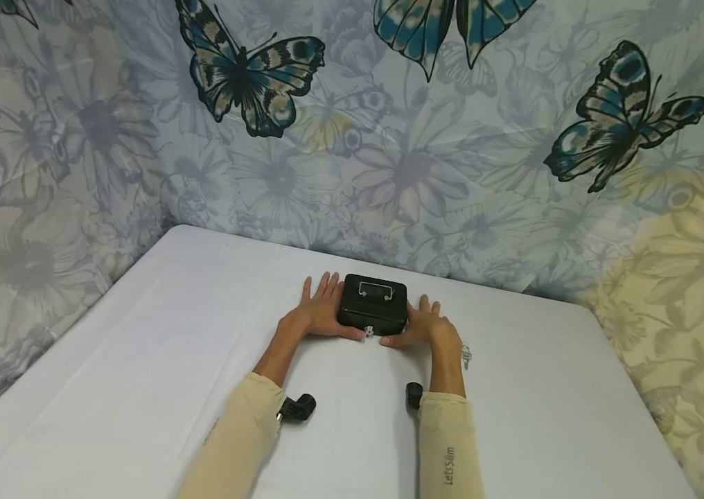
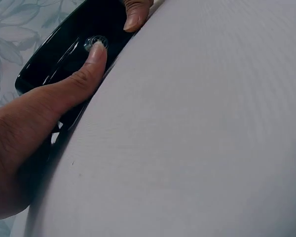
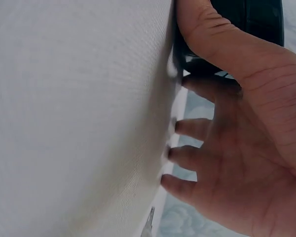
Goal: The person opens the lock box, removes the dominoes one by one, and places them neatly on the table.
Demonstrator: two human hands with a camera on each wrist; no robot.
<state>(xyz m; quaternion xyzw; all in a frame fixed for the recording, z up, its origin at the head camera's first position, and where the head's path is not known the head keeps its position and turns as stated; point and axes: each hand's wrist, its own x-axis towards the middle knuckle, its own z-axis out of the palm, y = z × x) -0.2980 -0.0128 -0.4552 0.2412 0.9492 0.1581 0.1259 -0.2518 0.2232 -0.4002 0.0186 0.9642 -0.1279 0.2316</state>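
A black cash box (image 1: 373, 308) with a thin silver handle (image 1: 375, 290) on its lid stands on the white table, its lid down. A round silver lock (image 2: 91, 42) is set in its front face. My left hand (image 1: 322, 312) lies along the box's left side, fingers straight and pointing away; its thumb reaches across the front, with the tip at the lock. On the other side, my right hand (image 1: 425, 326) rests against the box with spread fingers, its fingertips (image 3: 180, 157) down at the tabletop. The right thumb (image 3: 222, 37) lies along the front face.
Beside the right wrist lies a small bunch of silver keys (image 1: 466, 356). The white tabletop (image 1: 159, 333) meets a butterfly-patterned backdrop (image 1: 402, 159) behind the box and at the left. A black wrist camera (image 1: 298, 407) sticks out from each cream sleeve.
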